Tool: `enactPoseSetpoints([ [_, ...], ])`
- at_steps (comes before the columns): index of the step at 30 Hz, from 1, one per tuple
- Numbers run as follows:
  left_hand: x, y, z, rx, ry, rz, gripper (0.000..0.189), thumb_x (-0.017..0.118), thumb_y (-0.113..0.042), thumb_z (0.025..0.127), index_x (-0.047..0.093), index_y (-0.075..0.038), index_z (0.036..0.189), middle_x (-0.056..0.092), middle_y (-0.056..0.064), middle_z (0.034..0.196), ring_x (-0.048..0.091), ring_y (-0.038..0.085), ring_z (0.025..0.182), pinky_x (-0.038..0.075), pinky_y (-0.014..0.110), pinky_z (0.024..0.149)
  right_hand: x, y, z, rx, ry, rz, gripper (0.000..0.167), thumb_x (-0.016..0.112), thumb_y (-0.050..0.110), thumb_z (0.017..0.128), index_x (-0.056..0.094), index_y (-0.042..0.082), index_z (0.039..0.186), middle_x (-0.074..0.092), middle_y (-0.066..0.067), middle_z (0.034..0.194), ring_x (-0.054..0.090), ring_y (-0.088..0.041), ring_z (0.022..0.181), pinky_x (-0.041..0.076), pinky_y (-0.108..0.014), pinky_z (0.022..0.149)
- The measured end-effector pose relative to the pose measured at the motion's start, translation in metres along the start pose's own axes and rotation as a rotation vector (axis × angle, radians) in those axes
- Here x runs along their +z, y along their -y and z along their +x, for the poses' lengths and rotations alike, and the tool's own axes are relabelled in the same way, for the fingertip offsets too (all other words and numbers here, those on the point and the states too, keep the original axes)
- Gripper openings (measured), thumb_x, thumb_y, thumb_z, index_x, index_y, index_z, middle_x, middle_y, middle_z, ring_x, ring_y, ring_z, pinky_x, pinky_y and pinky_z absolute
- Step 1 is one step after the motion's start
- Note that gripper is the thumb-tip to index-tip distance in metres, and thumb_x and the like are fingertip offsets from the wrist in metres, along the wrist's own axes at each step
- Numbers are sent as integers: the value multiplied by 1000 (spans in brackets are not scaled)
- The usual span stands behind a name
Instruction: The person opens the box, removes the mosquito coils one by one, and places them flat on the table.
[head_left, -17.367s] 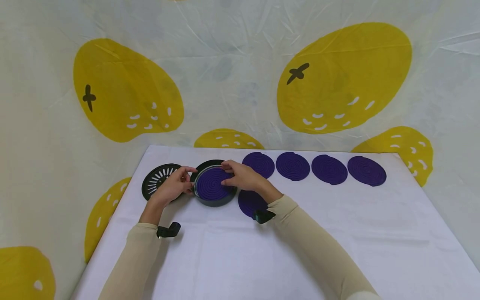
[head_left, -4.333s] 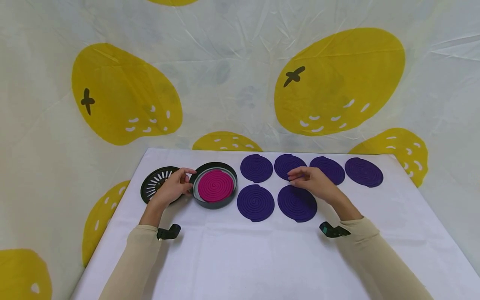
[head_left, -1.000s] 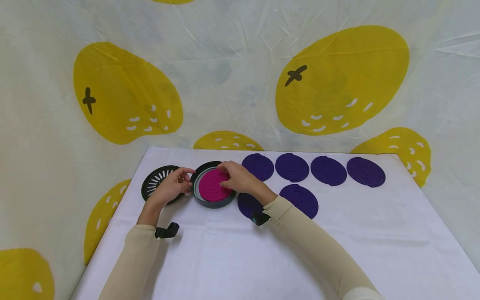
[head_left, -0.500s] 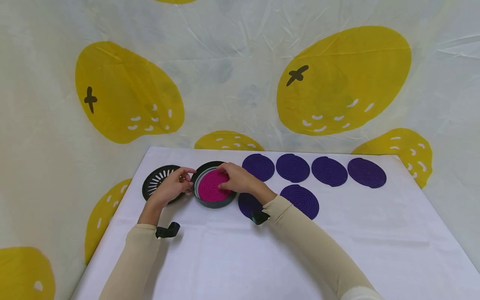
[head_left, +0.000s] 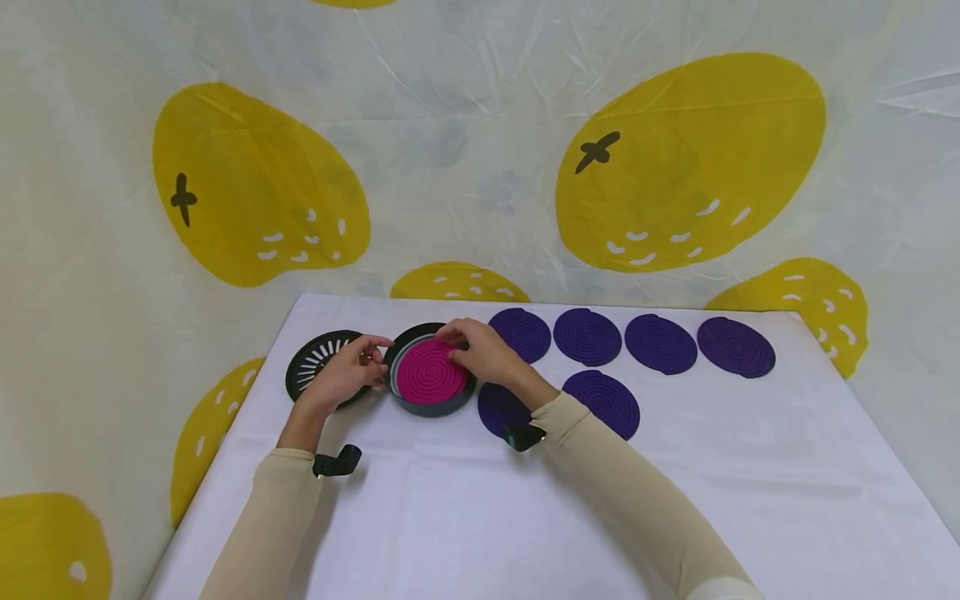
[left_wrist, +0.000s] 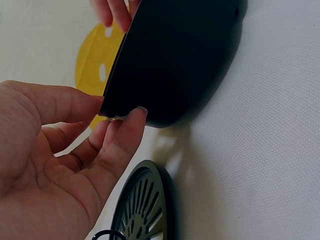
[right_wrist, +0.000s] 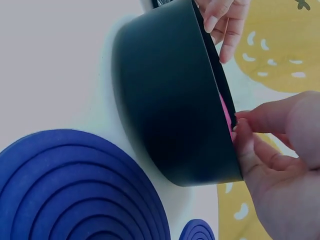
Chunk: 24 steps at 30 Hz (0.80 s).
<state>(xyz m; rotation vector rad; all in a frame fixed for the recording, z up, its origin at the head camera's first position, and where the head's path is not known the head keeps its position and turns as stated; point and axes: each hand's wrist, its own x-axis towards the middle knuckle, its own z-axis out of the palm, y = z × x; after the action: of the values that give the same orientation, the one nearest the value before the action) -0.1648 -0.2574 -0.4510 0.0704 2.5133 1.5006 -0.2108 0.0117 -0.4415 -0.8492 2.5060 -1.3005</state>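
A round black holder [head_left: 432, 409] stands on the white-covered table, with a pink spiral coaster [head_left: 427, 375] inside near its top. At the holder's left rim, my left hand [head_left: 347, 372] grips the wall between thumb and fingers. From the right, my right hand [head_left: 489, 354] pinches the coaster's edge; a pink sliver [right_wrist: 226, 112] shows by the fingertips in the right wrist view. The left wrist view has only the dark outer wall [left_wrist: 175, 60] of the holder, so its inside is hidden there.
Left of the holder lies a slotted black lid [head_left: 302, 373], partly behind my left hand. Several purple spiral coasters lie flat in two rows to the right, one of them [head_left: 602, 405] beside my right forearm and another [head_left: 498, 407] partly under my wrist.
A purple coaster was in the holder 17.4 s ago; later one more lay in the front row and pink showed. My right hand came back from that row to the pink coaster. My left hand stayed.
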Motion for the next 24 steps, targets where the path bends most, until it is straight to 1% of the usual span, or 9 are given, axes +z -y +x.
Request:
enactPoseSetpoints([
  [3, 0, 0, 0, -1, 0, -7, 45, 59, 2, 97, 52, -5, 141, 48, 14, 108, 59, 28, 96, 61, 37, 82, -2, 1, -2, 7, -47, 19, 31, 65, -1, 95, 66, 3, 126, 67, -11, 125, 66, -23, 114, 54, -34, 99],
  [6, -1, 0, 1, 2, 0, -8, 45, 59, 2, 96, 53, -4, 141, 48, 14, 107, 59, 28, 96, 61, 36, 81, -4, 1, -4, 8, -83, 67, 29, 66, 0, 95, 67, 3, 124, 69, -10, 122, 68, -22, 110, 58, -32, 92],
  [8, -1, 0, 1, 3, 2, -8, 45, 59, 2, 96, 53, -4, 140, 48, 14, 107, 59, 28, 96, 61, 36, 81, -5, 1, -5, 0, -95, 98, 30, 68, -1, 94, 67, 3, 124, 70, -10, 121, 68, -22, 109, 58, -31, 90],
  [13, -1, -1, 1, 3, 5, -3, 44, 59, 1, 97, 53, -5, 140, 48, 14, 106, 59, 28, 96, 61, 37, 81, -6, -1, -7, -24, -90, 126, 36, 70, -7, 90, 66, 4, 124, 69, -11, 123, 67, -24, 112, 57, -33, 95],
  [17, -1, -1, 2, 4, 9, -2, 44, 59, 1, 97, 53, -5, 140, 48, 14, 106, 60, 28, 96, 61, 37, 81, -6, -1, -9, -14, -96, 116, 39, 73, -8, 87, 67, 5, 124, 67, -10, 124, 66, -25, 113, 57, -33, 92],
  [22, -1, -1, 1, 3, 10, -5, 44, 59, 1, 97, 52, -5, 140, 47, 14, 105, 59, 28, 96, 61, 36, 81, -6, 0, -13, 34, -58, 121, 33, 75, -2, 88, 68, 7, 118, 67, -8, 118, 67, -20, 106, 58, -28, 87],
  [24, -1, -1, 1, 1, 7, -5, 44, 59, 1, 97, 52, -5, 140, 47, 14, 105, 59, 28, 96, 61, 37, 81, -5, -1, -15, 38, -38, 111, 31, 76, 0, 88, 68, 8, 117, 69, -6, 114, 67, -18, 101, 58, -26, 84],
])
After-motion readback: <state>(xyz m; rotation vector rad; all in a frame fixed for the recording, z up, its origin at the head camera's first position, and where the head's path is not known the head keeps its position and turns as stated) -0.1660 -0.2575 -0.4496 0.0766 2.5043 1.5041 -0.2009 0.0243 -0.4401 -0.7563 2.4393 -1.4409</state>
